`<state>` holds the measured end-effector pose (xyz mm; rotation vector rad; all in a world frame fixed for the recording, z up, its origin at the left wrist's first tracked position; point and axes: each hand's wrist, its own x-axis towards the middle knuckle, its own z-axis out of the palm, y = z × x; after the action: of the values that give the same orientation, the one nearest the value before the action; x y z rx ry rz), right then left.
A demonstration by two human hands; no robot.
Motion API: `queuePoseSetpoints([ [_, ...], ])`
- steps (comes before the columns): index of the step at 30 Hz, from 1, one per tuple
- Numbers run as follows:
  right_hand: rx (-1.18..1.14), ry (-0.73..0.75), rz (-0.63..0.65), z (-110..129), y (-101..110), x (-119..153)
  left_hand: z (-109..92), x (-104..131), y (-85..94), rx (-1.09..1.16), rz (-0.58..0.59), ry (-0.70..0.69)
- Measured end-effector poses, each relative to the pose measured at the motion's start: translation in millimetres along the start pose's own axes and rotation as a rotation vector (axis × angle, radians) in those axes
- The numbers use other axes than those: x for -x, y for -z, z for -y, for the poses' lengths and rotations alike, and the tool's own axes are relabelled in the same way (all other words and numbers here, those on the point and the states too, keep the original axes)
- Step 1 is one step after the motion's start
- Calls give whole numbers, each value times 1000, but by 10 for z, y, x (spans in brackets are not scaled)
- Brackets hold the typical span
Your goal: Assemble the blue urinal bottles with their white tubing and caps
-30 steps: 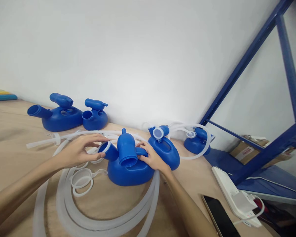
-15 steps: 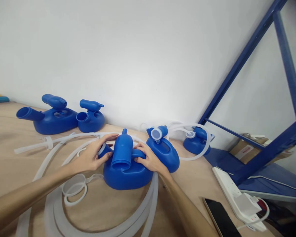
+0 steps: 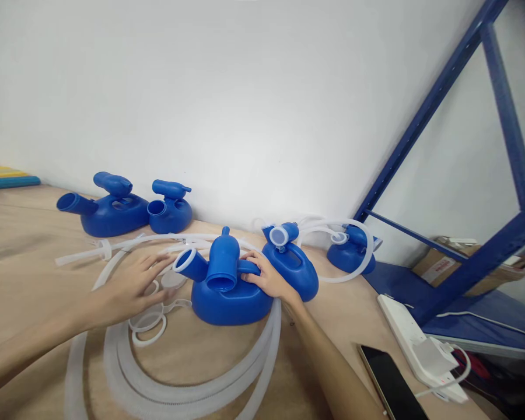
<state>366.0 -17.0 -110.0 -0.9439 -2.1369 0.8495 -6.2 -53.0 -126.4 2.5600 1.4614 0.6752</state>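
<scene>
A blue plastic urinal bottle [image 3: 231, 306] stands on the brown table in front of me. Its handle is gripped by my right hand [image 3: 265, 275], fingers wrapped round it. A white ring [image 3: 186, 260] sits on the mouth of its slanted spout. On top rests a blue bottle-shaped piece [image 3: 224, 256] with its open end facing me. To the left of the spout, my left hand [image 3: 133, 286] is apart from the bottle, fingers spread, holding nothing. Under and beside that hand lie a clear cap with a strap [image 3: 147, 321] and a white ring [image 3: 151, 341].
Translucent hose [image 3: 184, 394] coils across the table. Behind stand more blue urinal bottles [image 3: 114, 216], [image 3: 291, 268], one at the far right with hose. A phone [image 3: 387, 379], a power strip [image 3: 402, 326] and a blue shelf frame [image 3: 437, 297] are at right.
My left hand has let go of the spout and moved left, its fingers spreading. The spout's white ring now shows fully. My right hand stays on the handle; the view has shifted slightly.
</scene>
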Motion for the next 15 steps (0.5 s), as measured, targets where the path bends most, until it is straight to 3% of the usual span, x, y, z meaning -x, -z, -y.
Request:
queuePoseSetpoints([
  [4, 2, 27, -22, 6, -5, -13, 232, 352, -14, -55, 264, -70],
  [6, 21, 30, -43, -1, -11, -23, 261, 407, -18, -42, 292, -104],
  [13, 53, -44, -54, 5, 2, -24, 272, 294, -208, -227, -8, -97],
  [15, 16, -103, 5, 47, 44, 0, 194, 324, -215, -222, -17, -162],
])
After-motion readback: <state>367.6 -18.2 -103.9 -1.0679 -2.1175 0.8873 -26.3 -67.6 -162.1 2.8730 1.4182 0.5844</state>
